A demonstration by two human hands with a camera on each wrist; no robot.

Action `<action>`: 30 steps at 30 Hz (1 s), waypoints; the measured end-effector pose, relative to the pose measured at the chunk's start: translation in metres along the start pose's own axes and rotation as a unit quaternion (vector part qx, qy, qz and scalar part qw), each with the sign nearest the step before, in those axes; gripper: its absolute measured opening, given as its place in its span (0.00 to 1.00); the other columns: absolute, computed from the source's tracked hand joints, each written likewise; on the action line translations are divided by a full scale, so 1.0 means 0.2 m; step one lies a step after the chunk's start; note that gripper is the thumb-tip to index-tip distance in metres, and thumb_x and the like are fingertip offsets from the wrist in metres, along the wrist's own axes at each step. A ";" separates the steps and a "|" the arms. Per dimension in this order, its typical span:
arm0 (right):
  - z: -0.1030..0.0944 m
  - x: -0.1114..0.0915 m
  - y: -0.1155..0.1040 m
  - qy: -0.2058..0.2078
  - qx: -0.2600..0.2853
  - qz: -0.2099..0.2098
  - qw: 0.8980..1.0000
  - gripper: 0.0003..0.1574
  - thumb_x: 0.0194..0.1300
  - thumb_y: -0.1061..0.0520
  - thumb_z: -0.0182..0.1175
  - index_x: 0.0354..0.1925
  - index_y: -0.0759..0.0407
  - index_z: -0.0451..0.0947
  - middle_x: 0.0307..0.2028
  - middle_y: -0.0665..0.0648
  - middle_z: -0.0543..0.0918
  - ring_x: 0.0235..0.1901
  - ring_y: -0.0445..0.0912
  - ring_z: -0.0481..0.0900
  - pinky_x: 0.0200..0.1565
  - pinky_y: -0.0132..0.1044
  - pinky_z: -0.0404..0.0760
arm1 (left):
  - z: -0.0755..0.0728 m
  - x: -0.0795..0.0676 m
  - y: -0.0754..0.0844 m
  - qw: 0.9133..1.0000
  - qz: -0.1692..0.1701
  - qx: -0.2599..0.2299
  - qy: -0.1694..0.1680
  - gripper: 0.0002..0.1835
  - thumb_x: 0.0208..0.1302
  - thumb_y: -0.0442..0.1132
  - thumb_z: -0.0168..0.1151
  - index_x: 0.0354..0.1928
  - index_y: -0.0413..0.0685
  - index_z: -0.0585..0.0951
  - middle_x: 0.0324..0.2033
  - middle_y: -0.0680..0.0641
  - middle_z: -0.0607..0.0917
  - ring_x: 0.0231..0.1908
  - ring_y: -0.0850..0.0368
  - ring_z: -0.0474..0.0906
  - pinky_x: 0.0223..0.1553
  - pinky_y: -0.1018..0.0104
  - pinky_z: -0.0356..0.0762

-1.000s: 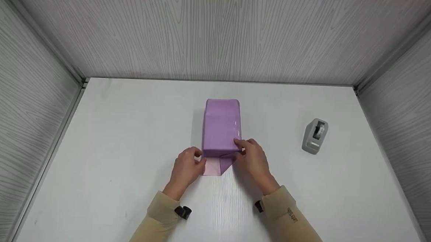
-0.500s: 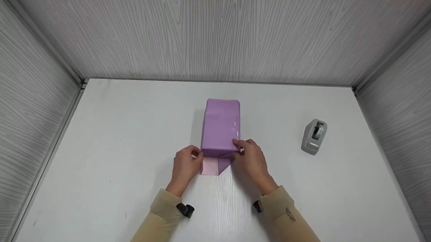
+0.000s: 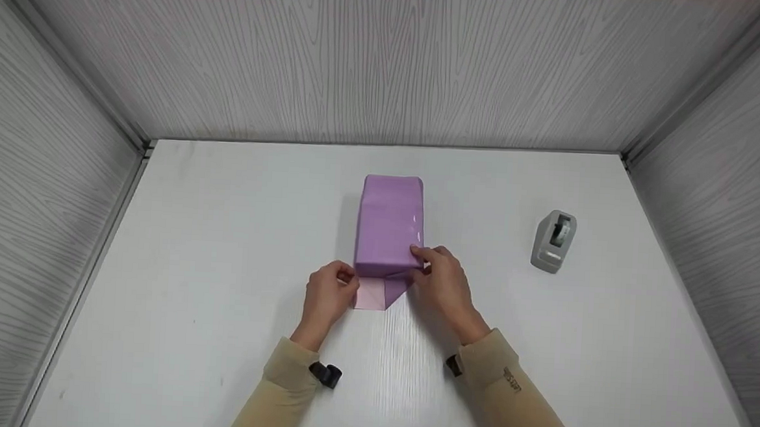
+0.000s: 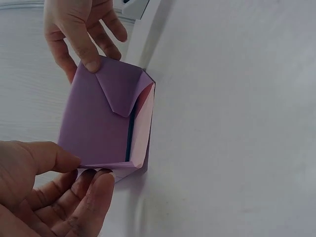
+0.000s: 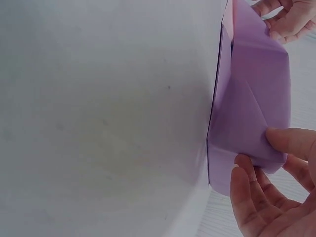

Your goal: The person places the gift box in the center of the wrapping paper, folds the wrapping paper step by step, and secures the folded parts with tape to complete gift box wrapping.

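A box wrapped in glossy purple paper (image 3: 389, 220) lies lengthwise on the white table. At its near end a paper flap (image 3: 370, 293) sticks out toward me, pale pink inside, its right corner folded in to a slant. My left hand (image 3: 328, 297) pinches the paper's edge at the left near corner between thumb and fingers. My right hand (image 3: 446, 287) grips the right near corner; in the left wrist view its thumb presses beside a folded-in side piece (image 4: 121, 86). A dark blue strip (image 4: 131, 133) shows between the end paper and the pink flap.
A grey tape dispenser (image 3: 553, 242) with a roll in it stands to the right on the white table (image 3: 236, 232). Grey wood-grain panels (image 3: 388, 64) enclose the table at the back and both sides. Black straps (image 3: 326, 374) sit at the wrists.
The left fingers have shifted slightly left and closer together at the paper's edge. The box has slid a touch left in view. My right hand keeps its grip at the corner.
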State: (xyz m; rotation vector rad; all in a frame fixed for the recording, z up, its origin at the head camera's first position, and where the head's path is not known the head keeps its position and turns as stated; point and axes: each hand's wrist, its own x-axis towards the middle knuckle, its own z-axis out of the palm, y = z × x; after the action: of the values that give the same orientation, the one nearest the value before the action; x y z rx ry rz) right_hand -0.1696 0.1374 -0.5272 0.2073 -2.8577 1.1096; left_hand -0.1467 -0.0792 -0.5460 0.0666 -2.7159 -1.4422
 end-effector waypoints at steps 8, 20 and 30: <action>0.00 0.00 0.02 -0.008 0.002 -0.013 1.000 0.28 0.58 0.65 0.69 0.58 0.57 0.80 0.47 0.57 0.76 0.37 0.46 0.82 0.37 0.38 0.80 | 0.00 0.00 0.00 1.000 -0.011 0.002 -0.008 0.03 0.60 0.33 0.64 0.35 0.42 0.82 0.28 0.50 0.84 0.29 0.56 0.81 0.32 0.60 0.79; 0.01 0.00 0.03 0.023 -0.034 -0.087 0.995 0.27 0.56 0.68 0.68 0.56 0.62 0.79 0.64 0.53 0.72 0.48 0.47 0.81 0.46 0.38 0.80 | 0.00 -0.01 0.00 1.000 -0.008 0.012 -0.016 0.03 0.61 0.33 0.63 0.35 0.42 0.82 0.27 0.50 0.83 0.28 0.57 0.81 0.33 0.59 0.78; 0.01 0.01 0.03 0.020 -0.044 -0.120 0.992 0.27 0.54 0.72 0.68 0.54 0.65 0.78 0.61 0.56 0.75 0.55 0.51 0.79 0.46 0.41 0.80 | 0.00 -0.03 -0.01 0.999 -0.007 0.030 -0.024 0.03 0.62 0.35 0.63 0.34 0.42 0.83 0.26 0.51 0.83 0.26 0.58 0.79 0.30 0.61 0.78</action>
State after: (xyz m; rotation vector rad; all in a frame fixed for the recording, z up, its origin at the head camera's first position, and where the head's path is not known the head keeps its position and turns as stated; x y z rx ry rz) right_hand -0.1729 0.1403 -0.5317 0.5020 -2.7469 0.9285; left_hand -0.1413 -0.0805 -0.5472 0.0536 -2.8032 -1.3821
